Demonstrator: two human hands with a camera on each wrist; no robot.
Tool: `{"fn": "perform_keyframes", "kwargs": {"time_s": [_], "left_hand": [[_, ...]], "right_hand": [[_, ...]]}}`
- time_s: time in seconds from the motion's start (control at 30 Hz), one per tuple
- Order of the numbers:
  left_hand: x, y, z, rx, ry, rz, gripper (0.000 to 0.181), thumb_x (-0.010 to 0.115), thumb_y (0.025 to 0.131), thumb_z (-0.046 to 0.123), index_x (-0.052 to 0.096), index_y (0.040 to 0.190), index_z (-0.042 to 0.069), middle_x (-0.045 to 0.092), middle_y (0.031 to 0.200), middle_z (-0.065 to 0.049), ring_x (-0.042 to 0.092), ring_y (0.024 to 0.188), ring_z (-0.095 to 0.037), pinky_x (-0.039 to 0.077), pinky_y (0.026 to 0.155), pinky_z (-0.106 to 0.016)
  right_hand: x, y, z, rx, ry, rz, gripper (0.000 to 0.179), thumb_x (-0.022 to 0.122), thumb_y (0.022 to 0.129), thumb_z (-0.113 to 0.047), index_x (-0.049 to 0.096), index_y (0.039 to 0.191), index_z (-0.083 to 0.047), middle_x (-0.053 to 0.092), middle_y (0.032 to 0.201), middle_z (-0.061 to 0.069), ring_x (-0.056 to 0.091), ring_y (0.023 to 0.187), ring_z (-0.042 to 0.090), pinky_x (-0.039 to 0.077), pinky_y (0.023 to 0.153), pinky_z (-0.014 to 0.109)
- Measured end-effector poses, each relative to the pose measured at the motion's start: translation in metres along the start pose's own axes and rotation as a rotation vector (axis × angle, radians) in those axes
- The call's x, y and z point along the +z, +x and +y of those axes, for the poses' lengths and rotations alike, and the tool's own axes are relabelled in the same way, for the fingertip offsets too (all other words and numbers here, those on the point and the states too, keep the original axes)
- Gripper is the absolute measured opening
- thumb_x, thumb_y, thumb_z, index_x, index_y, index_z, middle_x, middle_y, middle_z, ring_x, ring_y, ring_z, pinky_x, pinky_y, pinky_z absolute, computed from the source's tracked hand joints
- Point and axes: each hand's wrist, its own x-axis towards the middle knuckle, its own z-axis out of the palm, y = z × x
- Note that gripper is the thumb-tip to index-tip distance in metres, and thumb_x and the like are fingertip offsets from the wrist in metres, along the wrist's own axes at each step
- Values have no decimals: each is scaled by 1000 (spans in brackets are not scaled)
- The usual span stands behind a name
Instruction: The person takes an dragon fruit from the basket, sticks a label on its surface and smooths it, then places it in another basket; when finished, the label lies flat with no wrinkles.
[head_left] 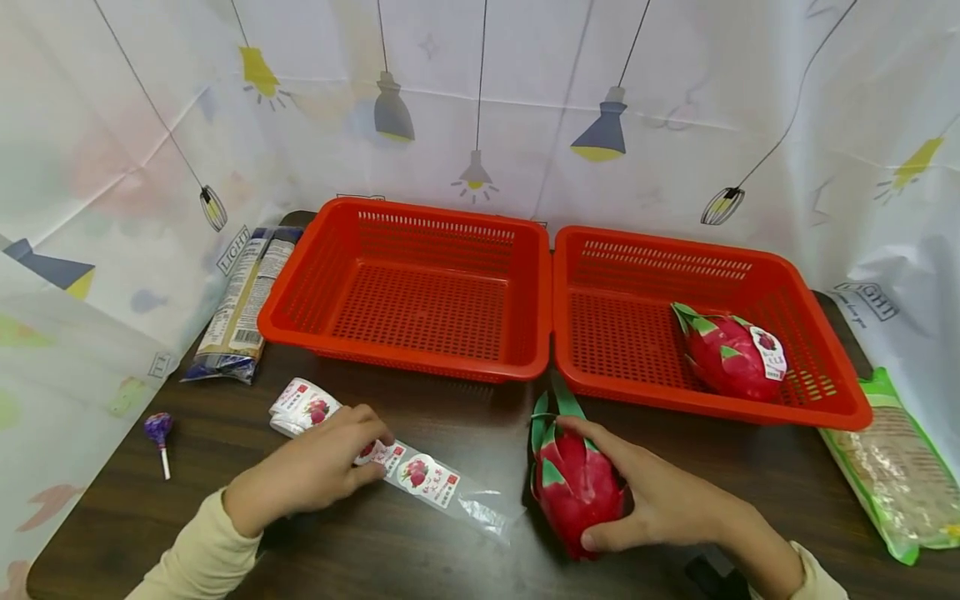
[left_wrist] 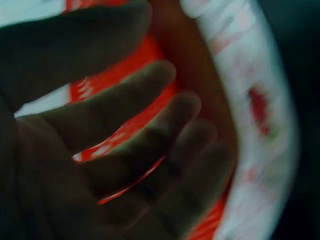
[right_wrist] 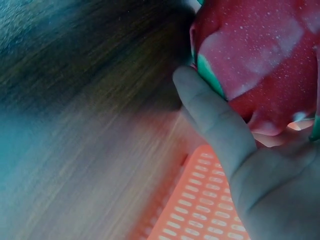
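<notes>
My right hand (head_left: 652, 492) grips a pink dragon fruit (head_left: 573, 492) with green leaf tips, low at the front of the table. In the right wrist view its thumb (right_wrist: 215, 112) lies along the red skin of the fruit. Over a strip of round stickers (head_left: 427, 479) hovers my left hand (head_left: 318, 462), fingers loosely bent and spread. The left wrist view is dark and blurred, with the strip (left_wrist: 260, 115) beyond those fingertips and no object between the fingers. The strip's rolled end (head_left: 303, 404) sits behind this hand, and its clear tail stretches towards the dragon fruit.
Two red plastic baskets stand side by side at the back; the right basket (head_left: 810, 333) contains another dragon fruit (head_left: 723, 358) bearing a sticker. Long packages (head_left: 243, 300) and a lollipop (head_left: 158, 429) lie at left. A green-edged bag (head_left: 896, 467) is at right.
</notes>
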Motion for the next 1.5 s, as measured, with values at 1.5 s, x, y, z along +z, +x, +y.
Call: {"fn": "perform_keyframes", "kwargs": {"time_s": [1.5], "left_hand": [[-21,-3,29,239,24,94,12,72,95,19,72,106,23,64,98,13,59,86,-3,51,75,-30]], "right_hand": [[-36,-13,-61,-252,-186,351,34,73,95,-27,64,128,-24,69,102,-13,66,87,6,59,71,25]]}}
